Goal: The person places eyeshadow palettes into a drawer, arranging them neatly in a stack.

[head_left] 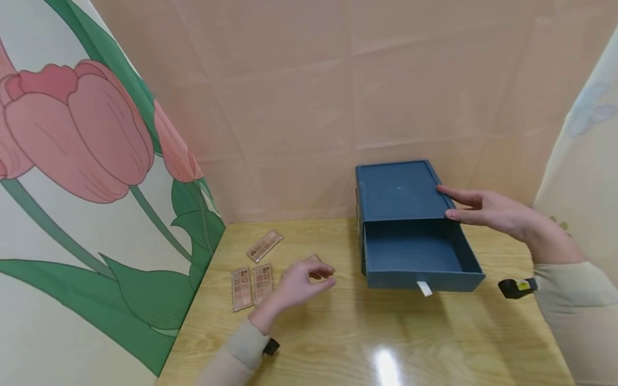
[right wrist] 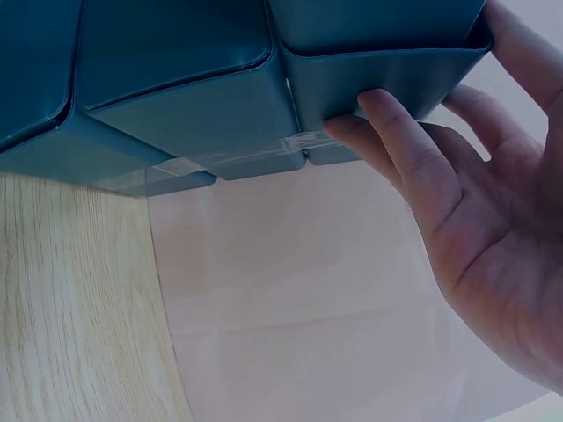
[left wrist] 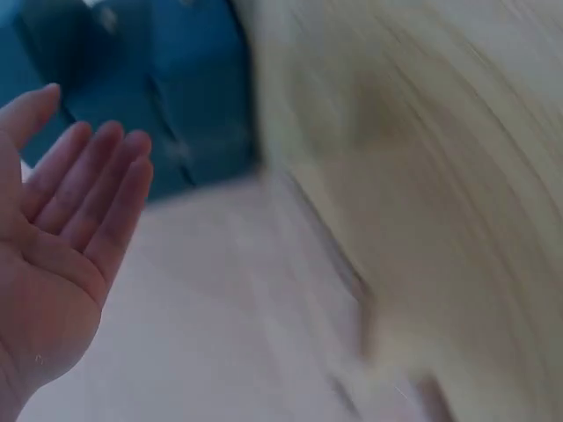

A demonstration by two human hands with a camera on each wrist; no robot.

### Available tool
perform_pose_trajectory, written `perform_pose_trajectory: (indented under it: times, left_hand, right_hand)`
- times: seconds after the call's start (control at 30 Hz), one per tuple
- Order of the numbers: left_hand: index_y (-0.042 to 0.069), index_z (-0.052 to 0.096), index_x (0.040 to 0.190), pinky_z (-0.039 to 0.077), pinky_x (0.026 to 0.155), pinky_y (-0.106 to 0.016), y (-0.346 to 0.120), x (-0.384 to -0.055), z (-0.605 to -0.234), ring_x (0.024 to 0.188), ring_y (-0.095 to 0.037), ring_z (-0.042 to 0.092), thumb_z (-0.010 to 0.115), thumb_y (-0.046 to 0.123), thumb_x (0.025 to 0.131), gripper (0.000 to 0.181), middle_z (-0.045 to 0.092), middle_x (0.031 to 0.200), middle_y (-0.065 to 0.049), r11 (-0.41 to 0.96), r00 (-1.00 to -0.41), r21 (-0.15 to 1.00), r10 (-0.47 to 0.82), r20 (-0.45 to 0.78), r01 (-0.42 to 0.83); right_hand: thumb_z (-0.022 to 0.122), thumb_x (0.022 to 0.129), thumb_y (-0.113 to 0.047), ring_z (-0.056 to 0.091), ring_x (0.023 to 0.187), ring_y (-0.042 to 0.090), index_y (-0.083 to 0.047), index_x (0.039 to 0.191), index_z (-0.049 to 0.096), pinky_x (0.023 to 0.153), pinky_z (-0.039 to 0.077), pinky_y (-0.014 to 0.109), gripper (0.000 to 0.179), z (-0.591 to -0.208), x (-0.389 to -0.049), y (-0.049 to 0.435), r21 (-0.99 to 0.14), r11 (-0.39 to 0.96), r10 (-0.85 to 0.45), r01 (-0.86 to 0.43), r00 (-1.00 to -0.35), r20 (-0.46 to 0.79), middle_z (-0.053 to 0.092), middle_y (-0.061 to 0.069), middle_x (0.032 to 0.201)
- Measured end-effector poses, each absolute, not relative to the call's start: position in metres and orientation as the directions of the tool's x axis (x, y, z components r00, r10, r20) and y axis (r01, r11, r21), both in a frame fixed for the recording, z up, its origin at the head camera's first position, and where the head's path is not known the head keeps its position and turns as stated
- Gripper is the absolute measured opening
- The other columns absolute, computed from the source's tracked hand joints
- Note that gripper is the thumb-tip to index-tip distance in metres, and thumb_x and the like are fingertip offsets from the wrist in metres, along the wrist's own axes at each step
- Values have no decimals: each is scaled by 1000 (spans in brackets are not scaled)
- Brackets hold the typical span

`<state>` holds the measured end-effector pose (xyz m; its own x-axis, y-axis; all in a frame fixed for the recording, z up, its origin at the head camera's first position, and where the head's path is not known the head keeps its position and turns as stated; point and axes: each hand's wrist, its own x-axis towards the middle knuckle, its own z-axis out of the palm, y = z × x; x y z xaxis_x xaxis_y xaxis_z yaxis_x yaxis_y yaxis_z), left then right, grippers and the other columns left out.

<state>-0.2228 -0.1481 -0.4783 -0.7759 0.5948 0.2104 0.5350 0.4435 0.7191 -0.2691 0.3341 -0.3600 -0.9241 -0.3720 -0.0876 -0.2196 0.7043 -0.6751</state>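
A blue drawer box [head_left: 401, 190] stands on the table with its drawer [head_left: 410, 280] pulled out toward me. A white pull tab [head_left: 424, 288] hangs from the drawer front. My right hand [head_left: 497, 212] rests its fingertips and thumb along the box's right top edge; in the right wrist view, fingers [right wrist: 400, 132] lie against the box's side. My left hand [head_left: 301, 281] hovers over the table left of the box, loosely bent and holding nothing. Below it, an eyeshadow palette [head_left: 314, 258] is mostly hidden by the hand. The left wrist view, blurred, shows the palm [left wrist: 44, 272] turned up.
Further left lie more eyeshadow palettes: one slanted [head_left: 264, 245] at the back, and two side by side [head_left: 242, 289] nearer me. A pinkish cloth wall [head_left: 289, 107] rises behind the table, and a tulip-print panel [head_left: 96, 134] bounds the left side.
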Motion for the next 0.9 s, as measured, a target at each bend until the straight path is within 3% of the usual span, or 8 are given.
perform_pose_trajectory:
  times: [0.13,0.27,0.63,0.9]
  left_hand:
    - [-1,69,135,58,98,-51,-180,-243,-497,115,-38,68,82,19,98,44,70,130,-20,507,-863,761,488,132,403]
    - [3,61,148,54,103,-53,-203,-253,-510,127,-37,61,86,21,94,61,62,143,-17,602,-905,732,422,49,320]
    - [1,58,149,51,107,-51,-219,-263,-522,125,-33,60,96,18,82,79,61,137,-18,719,-926,649,373,-56,250]
    - [-4,62,142,50,109,-53,-222,-262,-528,122,-34,62,96,18,81,73,63,131,-18,741,-939,639,333,-82,207]
  right_hand:
    - [60,110,-44,29,149,60,-33,172,23,106,36,80,73,-359,-269,334,-679,700,-377,-220,-922,-90,21,25,174]
    - [60,110,-44,29,149,60,-33,172,23,105,35,81,73,-359,-269,334,-677,703,-376,-219,-922,-92,21,25,174]
    - [59,110,-44,27,150,61,-32,173,23,105,34,82,73,-359,-269,334,-671,707,-376,-223,-923,-88,21,25,174]
    - [59,110,-44,29,150,61,-32,172,24,104,36,81,73,-361,-268,333,-669,709,-374,-225,-923,-86,22,25,174]
